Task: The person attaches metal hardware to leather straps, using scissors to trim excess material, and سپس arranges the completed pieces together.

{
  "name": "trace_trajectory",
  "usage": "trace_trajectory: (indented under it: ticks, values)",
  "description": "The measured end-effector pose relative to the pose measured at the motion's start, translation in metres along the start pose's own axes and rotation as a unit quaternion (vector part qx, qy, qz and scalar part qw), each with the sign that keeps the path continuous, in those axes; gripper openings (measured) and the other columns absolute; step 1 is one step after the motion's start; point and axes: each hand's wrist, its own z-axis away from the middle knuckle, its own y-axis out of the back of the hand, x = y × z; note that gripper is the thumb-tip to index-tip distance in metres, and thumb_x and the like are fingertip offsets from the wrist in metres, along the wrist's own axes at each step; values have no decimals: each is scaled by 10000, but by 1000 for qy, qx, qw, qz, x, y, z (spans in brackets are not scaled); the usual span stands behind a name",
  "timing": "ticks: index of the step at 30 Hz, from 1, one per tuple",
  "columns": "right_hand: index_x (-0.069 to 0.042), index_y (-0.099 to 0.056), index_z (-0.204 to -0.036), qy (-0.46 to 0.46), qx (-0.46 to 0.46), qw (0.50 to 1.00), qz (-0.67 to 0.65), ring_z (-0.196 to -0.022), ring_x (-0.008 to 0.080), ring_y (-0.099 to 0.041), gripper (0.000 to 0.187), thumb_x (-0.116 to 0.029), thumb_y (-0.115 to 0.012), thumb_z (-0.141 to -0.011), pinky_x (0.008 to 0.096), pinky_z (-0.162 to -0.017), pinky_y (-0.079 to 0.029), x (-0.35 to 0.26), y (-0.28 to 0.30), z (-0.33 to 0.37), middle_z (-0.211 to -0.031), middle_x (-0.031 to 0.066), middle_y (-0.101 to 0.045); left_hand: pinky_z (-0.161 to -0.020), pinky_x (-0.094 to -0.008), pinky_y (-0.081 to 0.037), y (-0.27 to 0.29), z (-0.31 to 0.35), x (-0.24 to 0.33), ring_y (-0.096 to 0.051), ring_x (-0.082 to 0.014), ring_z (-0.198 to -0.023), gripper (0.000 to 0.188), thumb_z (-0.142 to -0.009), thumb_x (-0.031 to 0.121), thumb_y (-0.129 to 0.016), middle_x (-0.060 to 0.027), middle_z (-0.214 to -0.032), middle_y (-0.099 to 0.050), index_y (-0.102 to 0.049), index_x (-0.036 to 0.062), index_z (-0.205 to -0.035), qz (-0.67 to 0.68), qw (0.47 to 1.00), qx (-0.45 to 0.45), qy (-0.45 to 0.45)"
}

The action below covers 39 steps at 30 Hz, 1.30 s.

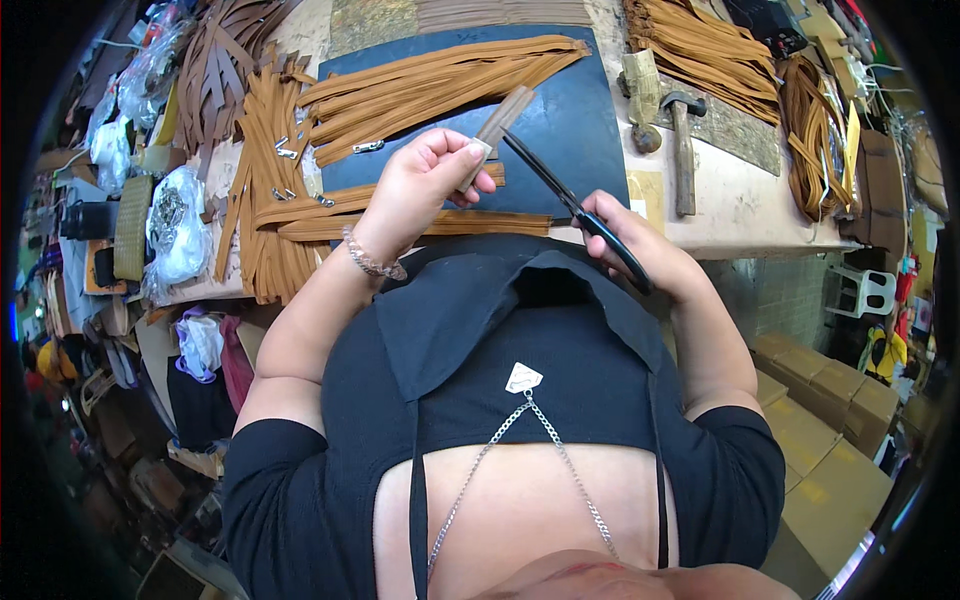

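Observation:
Pinched between the thumb and fingers of my left hand (435, 178) is a short brown strip (505, 115) that looks like folded zipper tape. My right hand (632, 245) is closed round the black handles of a pair of scissors (555, 182). Their blade tips point up and left, close beside the strip; whether they touch it I cannot tell. Beneath both hands, long tan zipper tapes (440, 85) lie across a dark blue mat (600, 110). A metal zipper slider (368, 147) rests by the tapes, near my left wrist.
Right of the mat lie a hammer (684, 150) and a wooden-headed mallet (643, 90). More tan zipper tapes (700, 55) are heaped at the back right, with brown strips (215, 70) at the back left. Cardboard boxes (830, 390) and a white stool (862, 290) stand at the right.

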Motion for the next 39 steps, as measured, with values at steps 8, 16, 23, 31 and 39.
trace_trajectory:
  ticks: [8, 16, 23, 31, 39]
  values:
    - [-32, -523, -1029, 45, 7, 994, 102, -841, 129, -640, 280, -223, -687, -905, 294, -761, -491, -17, -4, -11, -882, 56, -692, -663, -209, -471, 1, 0, -8, -581, -66, -688, 168, -1005, 228, -557, -49, -837, -687, -594, 64, -1015, 9, 1000, -22, 10]
    - [-3, -537, -990, 28, 29, 998, 48, -805, 117, -658, 241, -173, -683, -900, 269, -727, -500, -10, -9, -16, -859, 72, -720, -668, -211, -472, 6, -2, -15, -586, -66, -696, 180, -1002, 235, -563, -46, -845, -691, -597, 59, -1024, -5, 1000, -26, 16]
    - [-1, -572, -951, 11, 82, 991, 106, -715, 146, -641, 334, -240, -769, -825, 295, -655, -488, 0, -9, -24, -757, 98, -682, -650, -194, -447, 13, -10, -28, -548, -46, -669, 171, -996, 248, -573, 1, -803, -664, -596, 80, -1022, -12, 999, 12, 42]
    - [-10, -592, -992, 36, 245, 945, 214, -651, 239, -594, 633, -457, -876, -645, 343, -602, -467, 6, 29, -26, -692, 96, -577, -657, -185, -423, 36, -17, -24, -465, -23, -722, 174, -1015, 236, -515, 34, -874, -595, -590, 96, -1086, -42, 998, 40, -10]
    - [-15, -592, -1062, 100, 340, 842, 406, -980, 344, -609, 503, -311, -828, -731, 408, -864, -497, 20, 41, -29, -1027, 160, -625, -670, -180, -468, 25, -20, -21, -538, -22, -742, 102, -926, 137, -667, 40, -881, -614, -601, 82, -982, -86, 996, -10, -10]
